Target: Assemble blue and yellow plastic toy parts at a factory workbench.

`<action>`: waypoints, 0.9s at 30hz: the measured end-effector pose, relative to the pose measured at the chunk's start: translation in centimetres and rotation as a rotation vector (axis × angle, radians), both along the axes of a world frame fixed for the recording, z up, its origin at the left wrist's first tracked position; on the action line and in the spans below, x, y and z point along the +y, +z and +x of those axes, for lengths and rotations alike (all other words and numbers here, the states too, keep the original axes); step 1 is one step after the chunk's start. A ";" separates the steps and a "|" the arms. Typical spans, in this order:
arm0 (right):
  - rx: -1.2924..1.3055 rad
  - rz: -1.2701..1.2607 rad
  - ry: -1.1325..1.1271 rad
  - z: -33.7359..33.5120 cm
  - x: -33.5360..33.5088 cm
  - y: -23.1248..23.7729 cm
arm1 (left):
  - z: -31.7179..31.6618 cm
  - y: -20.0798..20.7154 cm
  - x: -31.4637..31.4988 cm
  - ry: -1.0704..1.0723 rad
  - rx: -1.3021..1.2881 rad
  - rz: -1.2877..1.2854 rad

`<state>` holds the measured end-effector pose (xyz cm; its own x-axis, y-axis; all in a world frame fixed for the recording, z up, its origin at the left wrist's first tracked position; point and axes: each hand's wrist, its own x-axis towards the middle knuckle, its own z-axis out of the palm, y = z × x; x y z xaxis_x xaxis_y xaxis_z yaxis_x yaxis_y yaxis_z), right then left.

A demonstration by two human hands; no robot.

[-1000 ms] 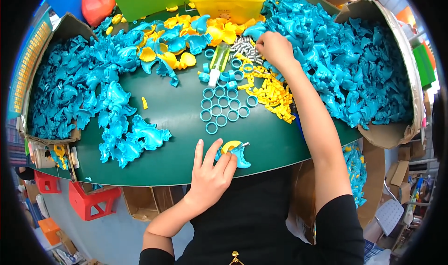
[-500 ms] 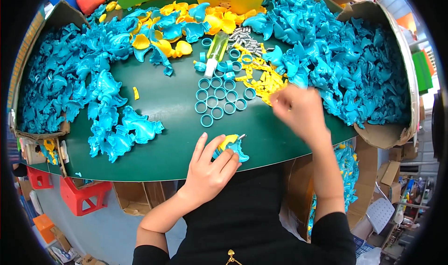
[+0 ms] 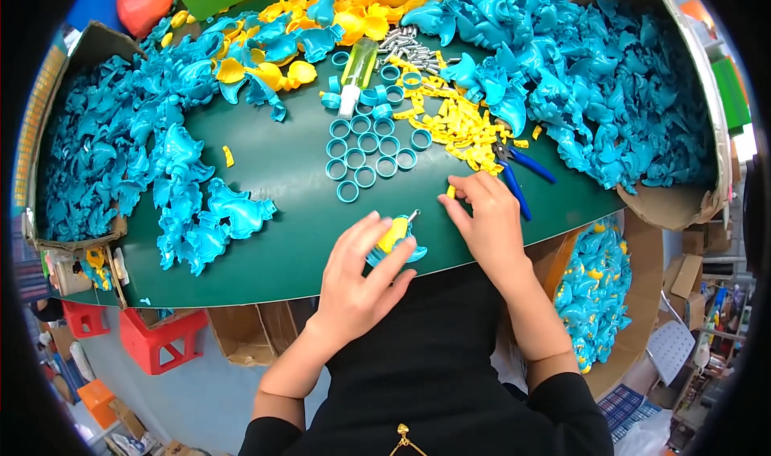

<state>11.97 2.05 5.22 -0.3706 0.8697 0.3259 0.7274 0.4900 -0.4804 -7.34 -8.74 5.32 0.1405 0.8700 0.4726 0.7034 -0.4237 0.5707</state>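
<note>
At the table's near edge lies a turquoise plastic shell with a yellow insert (image 3: 394, 237) and a small metal pin sticking up at its top. My left hand (image 3: 357, 275) is spread over its left side, fingers apart, partly covering it. Between the thumb and fingertips of my right hand (image 3: 491, 219) is a small yellow plastic piece (image 3: 451, 192), held right of the shell, above the green tabletop. The pile of small yellow pieces (image 3: 458, 126) lies just beyond that hand. Blue-handled cutting pliers (image 3: 514, 184) rest beside its fingers.
Turquoise rings (image 3: 367, 143) cluster mid-table near a green bottle with a white cap (image 3: 359, 69) and metal pins (image 3: 409, 50). Heaps of turquoise shells (image 3: 554, 78) fill the right and left sides. Yellow shells (image 3: 361, 20) lie at the back. A box of assembled parts (image 3: 594, 287) stands below, right.
My right hand has come back from the yellow pile toward the shell, with a small yellow piece pinched in it. The pliers have come into sight. My left fingers have loosened around the shell.
</note>
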 end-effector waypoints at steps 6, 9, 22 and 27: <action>0.366 -0.400 0.035 0.7 -1.7 0.7 | -1.0 0.2 1.3 0.047 0.044 -0.250; 0.446 -0.338 0.090 -0.5 -3.9 0.5 | -0.7 -0.5 1.4 0.067 0.037 -0.224; 0.363 0.028 -0.037 -3.3 -4.6 -2.0 | 1.4 -1.1 1.2 0.229 0.113 -0.102; 0.215 -0.058 0.152 -1.9 -4.7 -0.5 | 1.3 -1.7 1.4 0.204 0.060 -0.062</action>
